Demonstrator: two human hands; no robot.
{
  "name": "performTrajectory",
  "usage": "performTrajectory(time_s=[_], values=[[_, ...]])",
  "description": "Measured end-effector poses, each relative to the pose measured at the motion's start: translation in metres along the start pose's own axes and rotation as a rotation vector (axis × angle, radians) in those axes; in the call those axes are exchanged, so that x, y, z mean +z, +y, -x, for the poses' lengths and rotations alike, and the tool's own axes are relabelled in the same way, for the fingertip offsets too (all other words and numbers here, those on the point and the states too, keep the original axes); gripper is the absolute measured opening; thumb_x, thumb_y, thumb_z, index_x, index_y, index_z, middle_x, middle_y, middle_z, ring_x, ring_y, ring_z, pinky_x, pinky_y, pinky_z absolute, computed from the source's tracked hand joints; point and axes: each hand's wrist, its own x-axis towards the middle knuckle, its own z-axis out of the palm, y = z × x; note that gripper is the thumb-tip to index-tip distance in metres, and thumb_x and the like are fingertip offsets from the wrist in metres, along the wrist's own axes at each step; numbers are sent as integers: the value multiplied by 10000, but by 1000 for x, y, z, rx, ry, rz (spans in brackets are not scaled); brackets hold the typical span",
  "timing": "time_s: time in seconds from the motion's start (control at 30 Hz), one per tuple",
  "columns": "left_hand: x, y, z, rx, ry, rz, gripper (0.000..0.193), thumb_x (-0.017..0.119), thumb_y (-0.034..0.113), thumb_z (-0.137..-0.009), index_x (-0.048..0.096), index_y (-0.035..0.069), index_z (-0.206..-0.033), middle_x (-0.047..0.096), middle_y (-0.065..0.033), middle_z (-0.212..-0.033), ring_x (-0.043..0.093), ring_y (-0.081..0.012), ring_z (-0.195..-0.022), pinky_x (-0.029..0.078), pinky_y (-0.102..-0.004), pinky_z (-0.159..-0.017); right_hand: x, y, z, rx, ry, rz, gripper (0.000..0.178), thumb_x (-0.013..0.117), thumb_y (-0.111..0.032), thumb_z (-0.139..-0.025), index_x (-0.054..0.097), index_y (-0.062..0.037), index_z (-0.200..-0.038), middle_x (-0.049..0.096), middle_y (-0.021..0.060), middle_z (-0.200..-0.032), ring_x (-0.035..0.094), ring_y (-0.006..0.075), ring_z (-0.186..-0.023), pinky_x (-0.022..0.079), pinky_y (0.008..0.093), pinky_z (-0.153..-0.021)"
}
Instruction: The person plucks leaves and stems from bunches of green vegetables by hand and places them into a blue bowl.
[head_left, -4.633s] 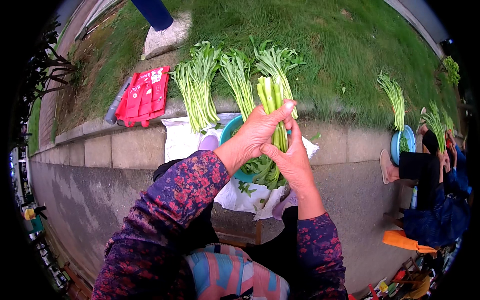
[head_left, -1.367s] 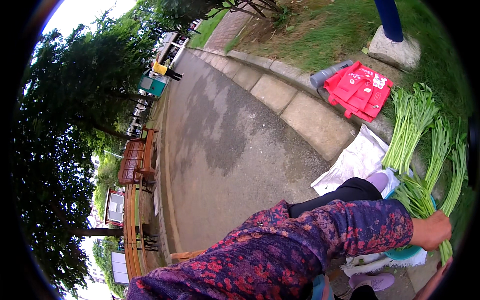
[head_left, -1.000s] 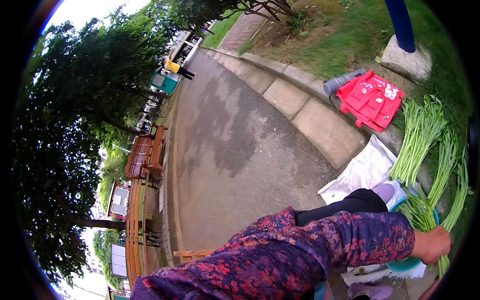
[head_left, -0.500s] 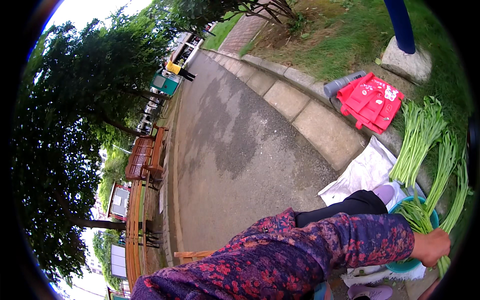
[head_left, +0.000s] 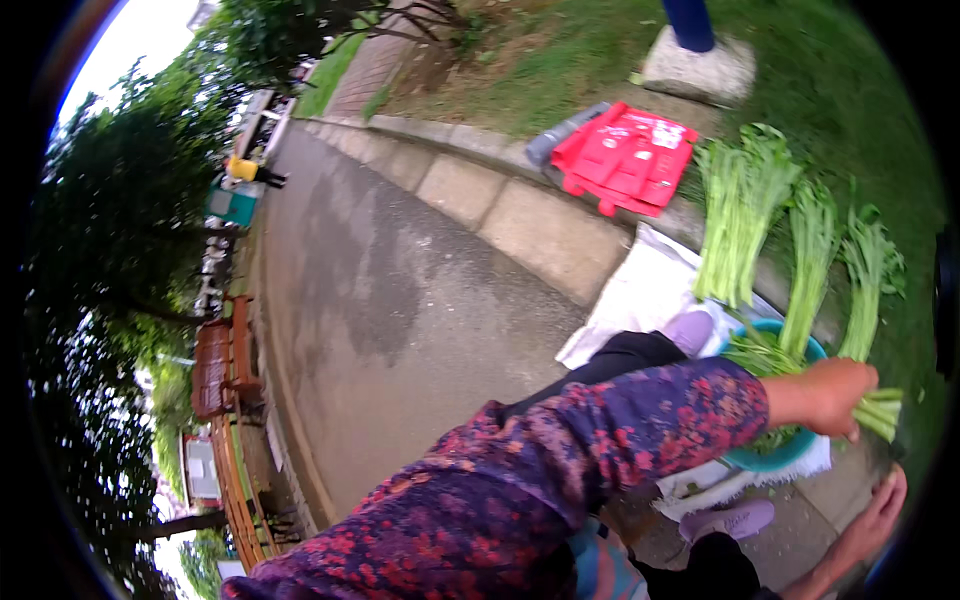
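Observation:
My left hand [head_left: 838,393], at the end of a floral sleeve, is closed around a bunch of long-stemmed leafy greens [head_left: 862,318]. The cut stem ends stick out past my fingers, and the leaves point away from me. Below it, my right hand [head_left: 884,508] is apart from the greens, its fingers stretched out and nothing seen in it. Under my left wrist stands a teal basin [head_left: 768,460] holding more greens [head_left: 752,352], partly hidden by the arm. Two other bunches lie beyond: a large bunch [head_left: 742,215] and a thinner bunch [head_left: 810,265].
A white cloth [head_left: 632,290] lies under the basin and my shoes [head_left: 728,520]. At the kerb are a red bag [head_left: 628,158] and a grey cylinder [head_left: 562,135], near a stone-footed blue post [head_left: 690,25]. A paved path [head_left: 420,320], benches [head_left: 212,365] and a distant person [head_left: 245,170] are leftward.
The view has swung, so the scene sits further left. My left hand has moved with the bunch to the basin's right side, and my right hand has come into view.

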Motion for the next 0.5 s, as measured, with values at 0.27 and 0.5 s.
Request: performTrajectory(time_s=[0.27,0.5], values=[[-28,-5,5,-320,-215,616,318,791,92,-692,594,-10,-921,620,-36,-746,548,-74,-571,443,-210,-508,42,-51,23,47,-69,-215,75,566,-68,-889,589,2,-873,572,-2,-799,508,66,-741,425,220,-659],[-36,0,4,-375,-315,577,267,783,85,-695,621,-17,-882,628,-46,-712,553,-82,-538,448,-204,-507,33,-53,29,-102,-226,-102,88,566,-7,-845,607,8,-922,594,88,-779,574,168,-696,455,262,-658]])
